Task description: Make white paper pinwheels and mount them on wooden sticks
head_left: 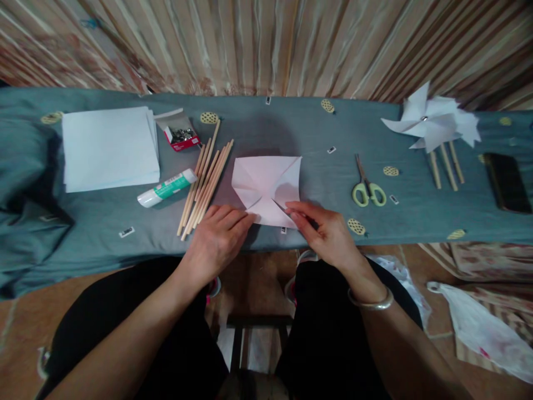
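Slim, pale wooden sticks lay left of the slit white paper sheet on the table. The left hand touched its near-left corner, grip unclear; the right hand pinched its near-right flap, and green-handled metal scissors lay to the sheet's right.

Phone at right; pleated curtain behind; white bag on floor.

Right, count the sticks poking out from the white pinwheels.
3: the left stick, middle stick and right stick, all on the near side of the pinwheels; more may be hidden.
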`<state>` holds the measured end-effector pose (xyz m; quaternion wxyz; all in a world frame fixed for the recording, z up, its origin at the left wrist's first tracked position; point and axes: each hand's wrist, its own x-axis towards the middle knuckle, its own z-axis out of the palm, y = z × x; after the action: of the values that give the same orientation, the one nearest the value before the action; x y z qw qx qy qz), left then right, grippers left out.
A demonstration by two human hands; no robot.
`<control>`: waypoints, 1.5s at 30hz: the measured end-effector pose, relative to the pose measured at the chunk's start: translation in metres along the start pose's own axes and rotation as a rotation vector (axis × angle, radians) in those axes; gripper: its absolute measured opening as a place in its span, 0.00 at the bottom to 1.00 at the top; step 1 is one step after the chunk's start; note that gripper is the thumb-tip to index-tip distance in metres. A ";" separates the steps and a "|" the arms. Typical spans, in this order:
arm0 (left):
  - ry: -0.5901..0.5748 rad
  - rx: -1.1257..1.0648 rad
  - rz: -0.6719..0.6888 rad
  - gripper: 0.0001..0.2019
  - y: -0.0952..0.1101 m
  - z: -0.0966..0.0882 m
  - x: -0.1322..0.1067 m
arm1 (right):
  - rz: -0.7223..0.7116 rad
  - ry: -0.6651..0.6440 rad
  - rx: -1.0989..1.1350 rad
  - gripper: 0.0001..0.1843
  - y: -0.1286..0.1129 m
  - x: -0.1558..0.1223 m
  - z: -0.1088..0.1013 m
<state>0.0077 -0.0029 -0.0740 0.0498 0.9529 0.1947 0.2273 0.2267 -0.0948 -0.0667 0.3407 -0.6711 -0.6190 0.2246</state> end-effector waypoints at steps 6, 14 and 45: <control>0.000 -0.008 -0.019 0.11 0.005 0.005 0.002 | 0.014 -0.057 0.046 0.14 -0.004 -0.001 0.003; -0.032 -0.081 -0.022 0.10 0.016 0.014 0.014 | 0.111 -0.053 0.113 0.14 -0.001 0.002 0.001; -0.011 -0.325 -0.099 0.13 0.007 0.019 0.014 | -0.042 0.114 -0.030 0.04 -0.001 0.035 0.025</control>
<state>0.0299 -0.0039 -0.0837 0.2151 0.9228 0.2016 0.2481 0.2127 -0.0564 -0.0782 0.3700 -0.6747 -0.6158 0.1694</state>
